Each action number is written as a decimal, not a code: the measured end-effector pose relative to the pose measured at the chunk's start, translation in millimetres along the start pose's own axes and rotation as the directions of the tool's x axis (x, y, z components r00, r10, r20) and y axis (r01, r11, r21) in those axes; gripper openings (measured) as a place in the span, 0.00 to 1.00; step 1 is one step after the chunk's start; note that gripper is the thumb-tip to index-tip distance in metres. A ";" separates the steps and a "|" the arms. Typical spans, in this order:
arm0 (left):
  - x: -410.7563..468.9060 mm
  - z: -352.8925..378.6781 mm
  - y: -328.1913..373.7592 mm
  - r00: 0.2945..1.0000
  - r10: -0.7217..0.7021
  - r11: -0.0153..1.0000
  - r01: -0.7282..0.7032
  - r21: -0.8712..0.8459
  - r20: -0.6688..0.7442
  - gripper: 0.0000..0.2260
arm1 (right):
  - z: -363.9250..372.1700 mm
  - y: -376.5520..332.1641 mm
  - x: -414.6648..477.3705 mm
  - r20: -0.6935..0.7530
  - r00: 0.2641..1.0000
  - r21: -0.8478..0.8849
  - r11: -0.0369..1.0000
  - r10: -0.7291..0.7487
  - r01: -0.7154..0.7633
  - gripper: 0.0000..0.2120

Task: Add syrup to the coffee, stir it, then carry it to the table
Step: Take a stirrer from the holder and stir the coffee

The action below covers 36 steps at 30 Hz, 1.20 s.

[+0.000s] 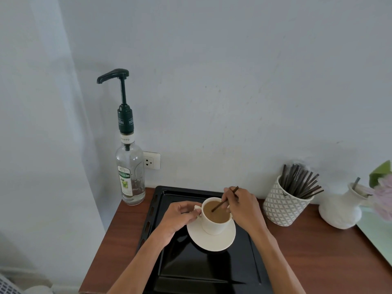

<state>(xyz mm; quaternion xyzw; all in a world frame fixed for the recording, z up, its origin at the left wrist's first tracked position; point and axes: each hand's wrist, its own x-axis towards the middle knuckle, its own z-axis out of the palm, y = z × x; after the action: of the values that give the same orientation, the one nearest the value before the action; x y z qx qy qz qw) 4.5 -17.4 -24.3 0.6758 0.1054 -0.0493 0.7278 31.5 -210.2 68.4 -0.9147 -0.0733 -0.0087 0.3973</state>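
A white cup (214,227) of milky coffee (219,214) stands on a white saucer (212,242) in the far half of a black tray (191,270). My left hand (180,215) pinches the cup's handle from the left. My right hand (244,205) holds a thin dark stir stick (221,203) whose lower end dips into the coffee. The syrup bottle (130,177), clear glass with a dark green pump on top, stands at the table's back left corner, apart from both hands.
The tray lies on a brown wooden table (314,251) against a pale wall. A patterned pot (284,206) full of dark stir sticks stands right of the tray. Further right stands a white vase (341,209) with flowers. A wall socket (151,160) sits behind the bottle.
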 end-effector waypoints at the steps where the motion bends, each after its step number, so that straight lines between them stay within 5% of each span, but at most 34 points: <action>1: 0.1 -0.2 0.5 1.000 -0.003 1.000 0.003 0.004 0.000 0.08 | -0.3 -1.2 0.7 -0.043 0.999 -0.055 0.998 -0.013 0.011 0.19; 5: 0.6 -1.1 0.2 1.000 -0.014 1.000 0.014 0.010 0.000 0.08 | -9.1 3.6 -3.3 -0.158 0.987 -0.208 0.978 -0.009 -0.024 0.20; 11: 1.1 -1.8 0.8 1.000 -0.019 1.000 0.019 0.009 0.008 0.07 | 3.0 -4.5 -6.0 -0.019 0.999 -0.025 0.999 0.032 -0.032 0.19; 16: 2.5 -4.7 2.6 1.000 -0.013 0.998 0.012 0.061 0.003 0.08 | -4.5 -12.3 -10.3 -0.109 0.990 -0.130 0.989 -0.087 0.072 0.20; 23: 3.3 -18.5 12.0 0.996 0.086 0.965 -0.078 0.249 -0.021 0.08 | -27.5 -16.6 -15.9 -0.292 0.940 -0.068 0.984 -0.176 0.164 0.20; 31: -24.2 -64.0 30.5 0.960 0.276 0.724 -0.176 0.667 -0.047 0.15 | -24.5 -24.9 -28.0 -0.333 0.928 -0.049 0.986 -0.167 0.159 0.19; 36: -54.9 -89.2 25.4 0.957 0.287 0.608 -0.157 0.778 -0.032 0.23 | -20.0 -35.2 -34.7 -0.304 0.941 0.040 0.985 -0.150 0.170 0.18</action>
<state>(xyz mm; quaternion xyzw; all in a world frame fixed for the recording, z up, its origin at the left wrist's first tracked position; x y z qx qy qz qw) -51.1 69.4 6.7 0.9298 0.0452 0.0536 0.3613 -7.0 -205.5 105.0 -0.8802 -0.0867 -0.1773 0.4316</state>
